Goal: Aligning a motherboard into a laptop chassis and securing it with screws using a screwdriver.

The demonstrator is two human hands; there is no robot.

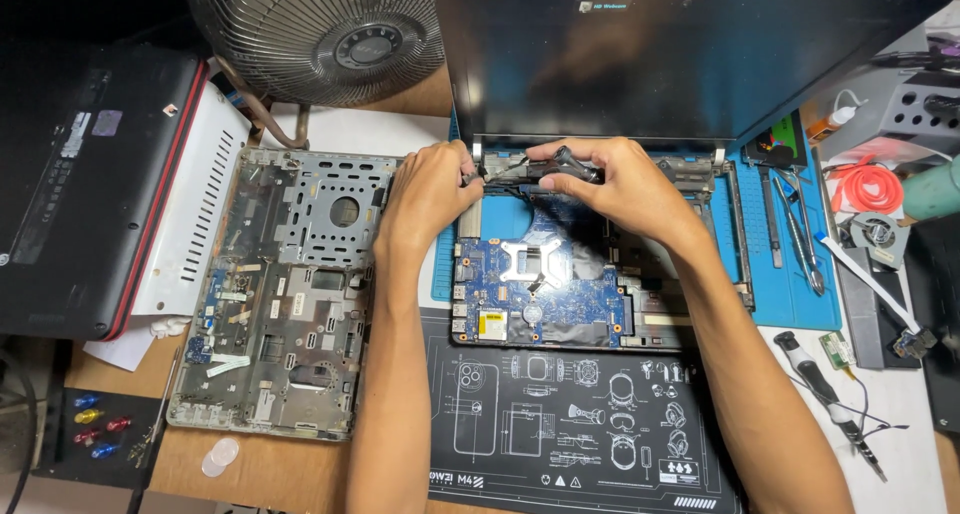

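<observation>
An opened laptop base with a blue motherboard (540, 284) lies on a blue mat, its dark screen (680, 64) standing upright behind. My left hand (430, 194) and my right hand (610, 184) meet at the hinge area at the back of the base. Both pinch a black cable or small black part (520, 169) running along the hinge. Exactly what the fingers grip is partly hidden.
A removed grey palmrest cover (280, 294) lies upside down to the left. Beyond it sits a closed black and red laptop (90, 184). A fan (320, 29) stands behind. Tweezers (800, 234) and a screwdriver (830, 399) lie at right, with a black work mat (560, 424) in front.
</observation>
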